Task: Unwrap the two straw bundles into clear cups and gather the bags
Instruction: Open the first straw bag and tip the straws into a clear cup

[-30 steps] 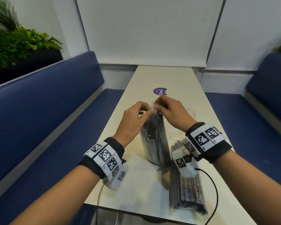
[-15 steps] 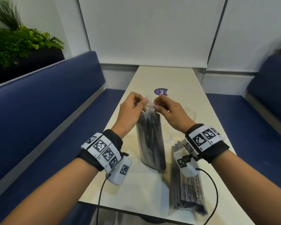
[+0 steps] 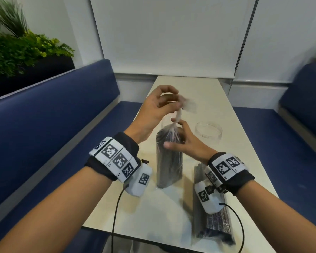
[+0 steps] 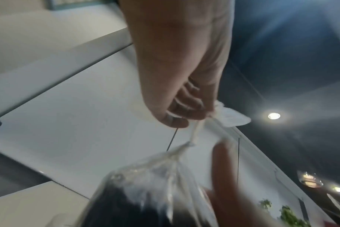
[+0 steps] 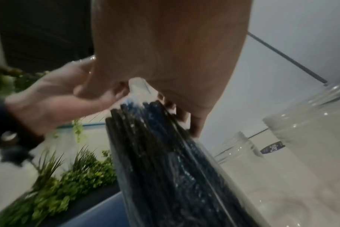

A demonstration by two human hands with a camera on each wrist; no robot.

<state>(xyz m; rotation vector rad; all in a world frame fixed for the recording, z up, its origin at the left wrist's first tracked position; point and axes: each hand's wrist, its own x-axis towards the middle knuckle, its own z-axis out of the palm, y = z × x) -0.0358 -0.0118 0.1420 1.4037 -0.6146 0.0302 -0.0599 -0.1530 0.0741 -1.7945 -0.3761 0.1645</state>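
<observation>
The left hand [image 3: 153, 108] is raised above the desk [image 3: 244, 161], palm turned toward the right, wrist bent upward. Its thumb and fingers [image 4: 184, 113] pinch the twisted clear neck of a bag [image 3: 178, 114], which runs down taut from the pinch to the top of the standing bundle [image 3: 169, 161]. The right hand [image 3: 184, 141] sits lower, against the upper right side of that bundle. Its thumb points left across the front of the plastic and its fingers are loosely spread, with the index tip up near the base of the twisted neck. From the right wrist view the palm lies on the gathered plastic just over the straw tips; whether the fingers actually grip is hard to tell through the blur.

Two bundles of dark straws show, each in clear plastic. One stands upright near the middle of the desk between the hands. The second bundle [image 3: 213, 216] lies flat at the near right edge, partly under the right wrist.

Two clear cups show: one cup [image 3: 208, 131] stands just right of the upright bundle, empty, and another cup [image 5: 237, 150] stands behind the bundle, mostly hidden in the head view.

Both forearms reach forward from the near edge, each with a marked wristband and a cabled camera.
</observation>
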